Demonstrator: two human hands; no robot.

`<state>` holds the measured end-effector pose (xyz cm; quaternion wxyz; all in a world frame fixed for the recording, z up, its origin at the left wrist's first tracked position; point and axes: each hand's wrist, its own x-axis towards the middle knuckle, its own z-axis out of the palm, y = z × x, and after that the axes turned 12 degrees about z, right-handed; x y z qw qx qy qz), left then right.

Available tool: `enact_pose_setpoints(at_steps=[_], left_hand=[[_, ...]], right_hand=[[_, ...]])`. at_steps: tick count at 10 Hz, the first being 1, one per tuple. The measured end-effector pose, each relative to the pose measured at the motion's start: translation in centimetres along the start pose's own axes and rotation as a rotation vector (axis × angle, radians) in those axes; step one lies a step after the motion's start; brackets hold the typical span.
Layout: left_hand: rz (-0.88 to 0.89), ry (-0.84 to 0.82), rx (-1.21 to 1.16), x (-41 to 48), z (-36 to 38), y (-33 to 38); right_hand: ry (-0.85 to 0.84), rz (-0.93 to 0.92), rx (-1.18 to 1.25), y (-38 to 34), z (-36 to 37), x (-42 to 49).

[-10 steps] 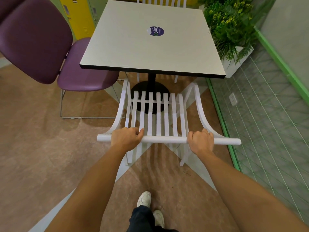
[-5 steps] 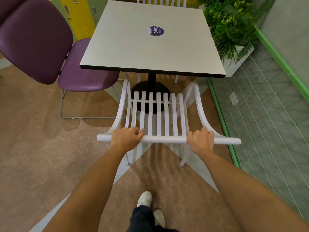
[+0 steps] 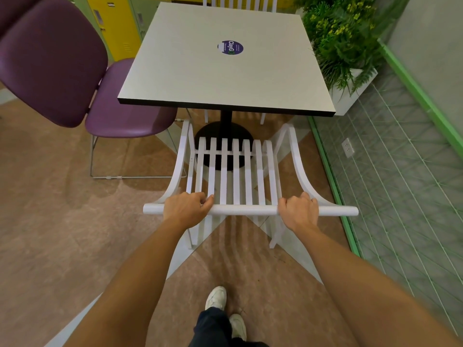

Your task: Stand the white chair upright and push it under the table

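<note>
White chair (image 3: 235, 176): slats and top rail painted white, smooth, slight sheen.
Table (image 3: 225, 71): pale grey top, matt, finely speckled like laminate; black edge band.
Table base (image 3: 223, 136): black, smooth, apparently metal.
Sticker (image 3: 230, 47): round, dark purple, printed, faintly glossy.
Purple chair (image 3: 50, 58): padded seat and back, smooth with soft sheen; thin frame, apparently metal.
Floor (image 3: 50, 234): brown, mottled, smooth, low gloss; white inlaid bands.
Lockers (image 3: 115, 23): yellow, painted, smooth.

both hands (image 3: 186, 209) on upright white chair (image 3: 234, 171) at table (image 3: 225, 71)
</note>
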<state>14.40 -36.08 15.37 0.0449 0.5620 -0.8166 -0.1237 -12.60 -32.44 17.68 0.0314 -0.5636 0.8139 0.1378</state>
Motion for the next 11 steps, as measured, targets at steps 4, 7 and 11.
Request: enact_pose_setpoints(at_steps=[4,7,11], left_hand=[[-0.054,0.008,-0.112,0.1,-0.5,0.2],[-0.042,0.06,-0.208,0.5,-1.9,1.1],[0.041,0.302,-0.176,-0.1,-7.3,4.2]], right_hand=[[0.018,0.136,0.316,-0.1,-0.1,-0.2],[-0.019,0.073,0.47,0.7,-0.9,0.4],[0.081,-0.025,0.538,0.3,-5.6,0.2]])
